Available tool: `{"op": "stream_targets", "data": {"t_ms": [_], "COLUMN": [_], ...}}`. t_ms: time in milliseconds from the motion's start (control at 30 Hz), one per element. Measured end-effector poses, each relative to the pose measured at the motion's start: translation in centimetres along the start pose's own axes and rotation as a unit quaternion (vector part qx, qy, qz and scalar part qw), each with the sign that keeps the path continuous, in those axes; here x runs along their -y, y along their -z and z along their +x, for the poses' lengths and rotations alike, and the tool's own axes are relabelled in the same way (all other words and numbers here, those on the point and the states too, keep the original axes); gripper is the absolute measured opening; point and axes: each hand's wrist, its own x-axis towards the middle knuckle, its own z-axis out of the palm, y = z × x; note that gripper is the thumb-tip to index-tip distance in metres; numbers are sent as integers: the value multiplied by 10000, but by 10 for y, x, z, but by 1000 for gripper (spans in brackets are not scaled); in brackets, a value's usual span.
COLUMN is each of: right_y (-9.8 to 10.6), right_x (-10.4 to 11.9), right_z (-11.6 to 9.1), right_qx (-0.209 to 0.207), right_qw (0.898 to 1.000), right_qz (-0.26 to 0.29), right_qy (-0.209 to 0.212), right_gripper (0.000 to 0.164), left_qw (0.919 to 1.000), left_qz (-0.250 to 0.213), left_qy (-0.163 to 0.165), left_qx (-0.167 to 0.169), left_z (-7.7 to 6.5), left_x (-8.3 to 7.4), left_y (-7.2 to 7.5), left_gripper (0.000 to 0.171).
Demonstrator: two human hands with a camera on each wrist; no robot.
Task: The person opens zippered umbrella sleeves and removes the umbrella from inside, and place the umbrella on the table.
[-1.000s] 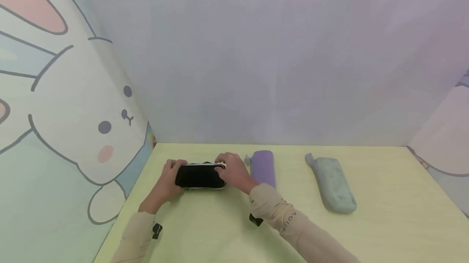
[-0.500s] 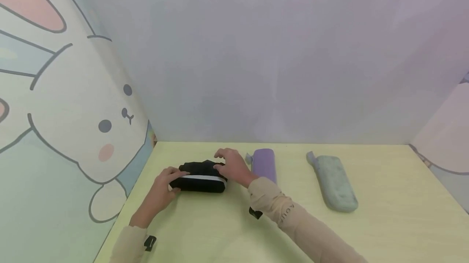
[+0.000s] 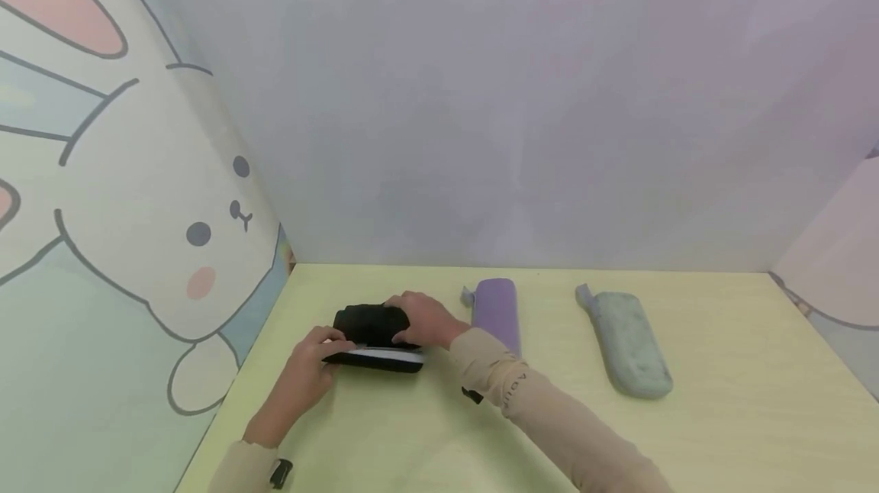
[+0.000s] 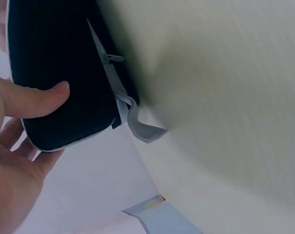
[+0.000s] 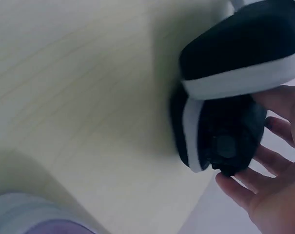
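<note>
A black zippered case [image 3: 384, 361] with pale trim lies unzipped at the table's left, its flap tilted toward me. My left hand [image 3: 302, 375] holds the flap's left end; in the left wrist view the thumb presses on the black face, with fingers behind the edge. Beside the opening hang a grey strap [image 4: 143, 130] and a zipper pull [image 4: 115, 58]. Behind the flap sits a dark bundle [image 3: 367, 323], with a round knob-like end [image 5: 226, 146] in the right wrist view. My right hand [image 3: 429, 321] grips its right end, thumb in front and fingers behind.
Just right of my right hand lies a purple case [image 3: 496, 314], partly covered by the forearm. Farther right is a grey-green case [image 3: 628, 344] with a strap. They lie on a pale yellow table [image 3: 742, 371] against a lilac backdrop [image 3: 515, 111].
The flap has tipped down toward me, exposing the dark bundle behind it. My left hand has moved slightly toward me, while my right hand has come down onto the bundle.
</note>
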Motion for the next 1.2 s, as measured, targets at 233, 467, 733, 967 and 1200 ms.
{"op": "stream_targets", "data": {"t_ms": [233,467,733,967,1200], "right_y": [-15,-25,-27,-19,4], "right_x": [0,5,7,5,6], "right_z": [4,4,5,4,4], "right_qx": [-258,-417,-534,-522,-514], "right_qw": [9968,9757,9781,9865,9937], "right_qz": [-755,-2137,-1970,-1465,-830], "right_qy": [-15,261,411,517,542], "right_gripper": [63,65,65,63,65], "left_qw": [9981,9986,9991,9987,9977], "left_qz": [82,38,-3,-310,-479], "left_qy": [265,-88,-376,-240,-324], "left_qx": [552,521,179,312,346], "left_z": [-7,-17,-18,-20,-20], "left_x": [0,-7,-7,-3,2], "left_y": [3,4,3,5,2], "left_gripper": [51,56,56,55,58]}}
